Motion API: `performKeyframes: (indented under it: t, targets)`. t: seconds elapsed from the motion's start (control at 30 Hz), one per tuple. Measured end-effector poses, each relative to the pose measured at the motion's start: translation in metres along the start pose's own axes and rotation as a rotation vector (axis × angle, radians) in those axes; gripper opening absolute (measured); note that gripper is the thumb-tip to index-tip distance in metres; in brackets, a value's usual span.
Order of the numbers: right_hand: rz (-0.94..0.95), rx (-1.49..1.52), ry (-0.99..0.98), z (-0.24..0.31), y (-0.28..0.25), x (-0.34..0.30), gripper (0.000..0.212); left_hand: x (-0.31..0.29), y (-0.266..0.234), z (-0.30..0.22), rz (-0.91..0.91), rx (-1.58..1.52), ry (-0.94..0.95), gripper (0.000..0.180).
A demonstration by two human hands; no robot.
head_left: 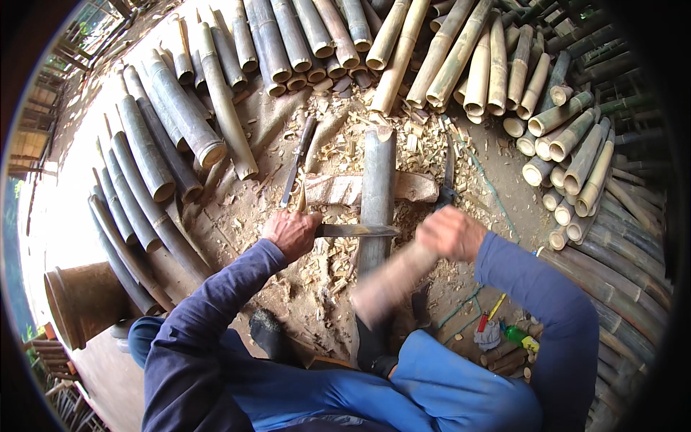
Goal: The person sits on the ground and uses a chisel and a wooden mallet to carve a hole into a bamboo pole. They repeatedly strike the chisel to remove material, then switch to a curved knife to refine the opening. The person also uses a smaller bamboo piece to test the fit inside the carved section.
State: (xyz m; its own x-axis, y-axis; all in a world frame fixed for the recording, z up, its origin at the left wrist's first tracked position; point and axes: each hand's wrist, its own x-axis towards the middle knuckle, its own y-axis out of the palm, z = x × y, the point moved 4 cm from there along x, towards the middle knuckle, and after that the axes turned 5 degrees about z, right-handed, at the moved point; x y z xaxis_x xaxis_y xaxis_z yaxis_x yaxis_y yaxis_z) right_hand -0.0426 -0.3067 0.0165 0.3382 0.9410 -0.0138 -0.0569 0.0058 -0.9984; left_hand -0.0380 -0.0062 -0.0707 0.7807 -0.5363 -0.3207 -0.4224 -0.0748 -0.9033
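- Bamboo culm (378, 176): placed upright in the frame at the centre, between the two hands; just right of the left hand, left of the right hand.
- Left hand (291, 234): seen left of centre, fingers closed around the handle of a long knife (356, 230); handle mostly hidden by the grip.
- Knife blade: pointed right, laid across the culm, tip just past the culm's right edge; depth of any cut cannot be told.
- Right hand (451, 232): seen right of centre, closed on the upper-right end of a thick wooden club (394, 284); club blurred, slanted to lower left, its far end seen over the lower part of the culm, below the blade. Club-to-culm contact cannot be told.
- Wooden block (335, 189): laid crosswise at the centre above both hands, crossed by the culm.
- Second knife (296, 162): left lying above the left hand, apart from it.
- Curved blade (449, 169): seen above the right hand, partly hidden.
- Wood chips (414, 140): scattered around the block.
- Cut bamboo lengths (191, 119): spread from left to upper right; more stacked at right.
- Green bottle (520, 337): seen lower right.
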Motion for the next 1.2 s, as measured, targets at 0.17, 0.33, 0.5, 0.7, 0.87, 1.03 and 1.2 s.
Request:
performKeyframes:
  t: [0.17, 0.33, 0.5, 0.7, 0.87, 1.03, 1.2]
  targets:
    - [0.17, 0.111, 0.042, 0.036, -0.001, 0.008, 0.045, -0.004, 0.01, 0.009, 0.018, -0.03, -0.035, 0.008]
    - [0.294, -0.072, 0.243, -0.016, 0.003, 0.002, 0.04, 0.005, -0.003, 0.0, -0.001, -0.05, -0.048, 0.01]
    - [-0.08, 0.101, -0.219, 0.055, -0.032, 0.026, 0.034, -0.003, 0.016, 0.013, -0.002, -0.082, -0.045, 0.01]
    - [0.373, -0.03, 0.29, 0.005, 0.009, 0.007, 0.036, 0.001, 0.007, 0.005, 0.03, -0.065, -0.064, 0.008]
    - [-0.164, 0.081, -0.135, 0.005, 0.004, 0.004, 0.03, 0.011, 0.011, 0.002, 0.013, -0.077, -0.011, 0.011]
    - [0.251, -0.002, 0.085, 0.02, -0.006, 0.017, 0.036, 0.002, 0.016, 0.012, -0.083, -0.037, -0.009, 0.011]
    - [0.109, -0.091, 0.123, -0.019, 0.008, 0.003, 0.039, 0.01, 0.022, 0.009, -0.037, -0.076, -0.027, 0.015]
